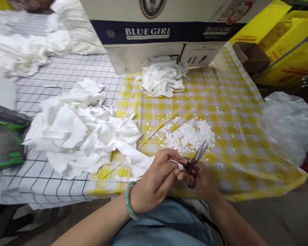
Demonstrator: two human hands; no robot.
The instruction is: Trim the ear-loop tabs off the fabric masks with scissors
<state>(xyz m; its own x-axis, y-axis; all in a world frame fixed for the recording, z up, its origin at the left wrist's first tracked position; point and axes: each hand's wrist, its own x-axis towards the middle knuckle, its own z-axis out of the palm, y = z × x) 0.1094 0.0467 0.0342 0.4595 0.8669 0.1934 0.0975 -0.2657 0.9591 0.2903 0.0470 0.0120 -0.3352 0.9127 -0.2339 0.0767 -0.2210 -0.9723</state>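
Note:
My left hand (160, 176), with a green bangle (130, 201) at its wrist, pinches the end of a white cloth strip (133, 157). That strip runs left into a loose heap of white fabric pieces (74, 130). In my right hand (201, 179) is a pair of scissors (196, 159), its slightly parted blades pointing up and away to the right. Both hands meet near the table's front edge, the cloth end close to the scissor handles. Just beyond the blades lies a spread of tiny white clippings (187, 135).
A large Blue Girl carton (156, 37) stands at the back, with a smaller pile of white pieces (164, 77) before it. Yellow boxes (290, 48) and a clear plastic bag (291, 126) are at right. More white fabric (20, 51) lies back left. A grey-green item (7, 136) sits left.

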